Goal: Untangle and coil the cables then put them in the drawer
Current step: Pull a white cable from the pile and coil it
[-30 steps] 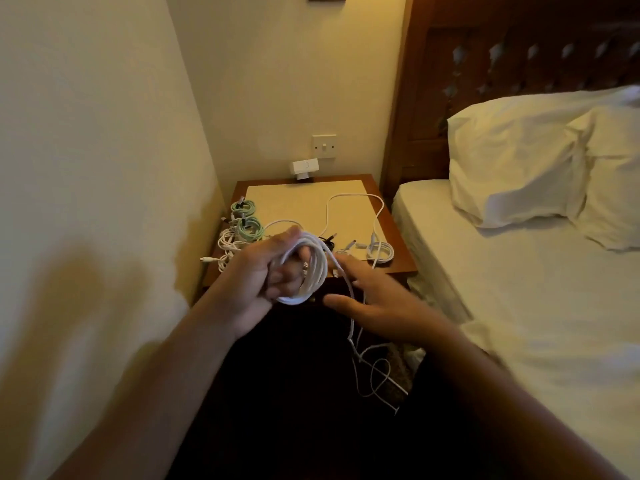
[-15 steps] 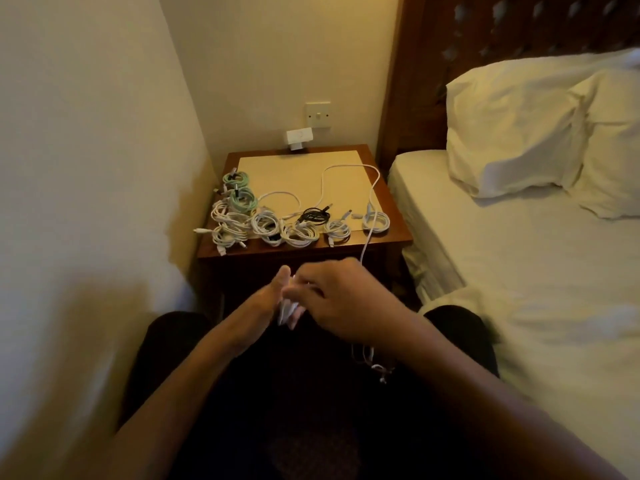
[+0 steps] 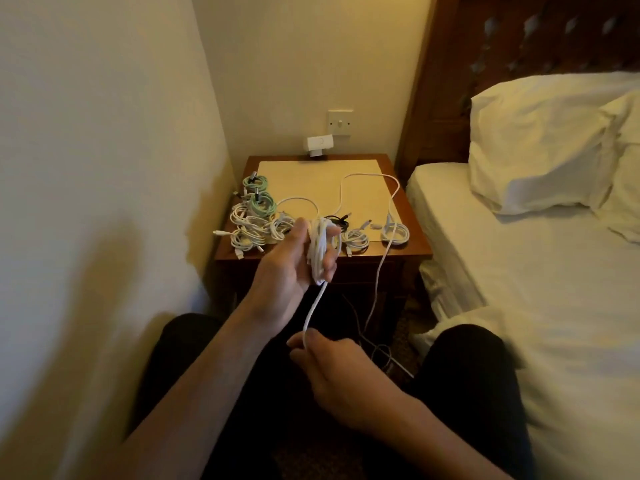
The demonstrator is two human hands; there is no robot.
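The left hand [image 3: 287, 268] is raised before the brown wooden desk [image 3: 412, 252], its fingers curled round a coil of thin white cable [image 3: 320, 249]. One strand drops from the coil to the right hand [image 3: 341, 372], which pinches it between thumb and fingertips. Small white and green cable bundles [image 3: 254, 220] lie at the desk's front left.

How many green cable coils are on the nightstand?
2. One green coil sits far left on the nightstand; the second green coil lies just in front, beside white coils. The left hand may hide others.
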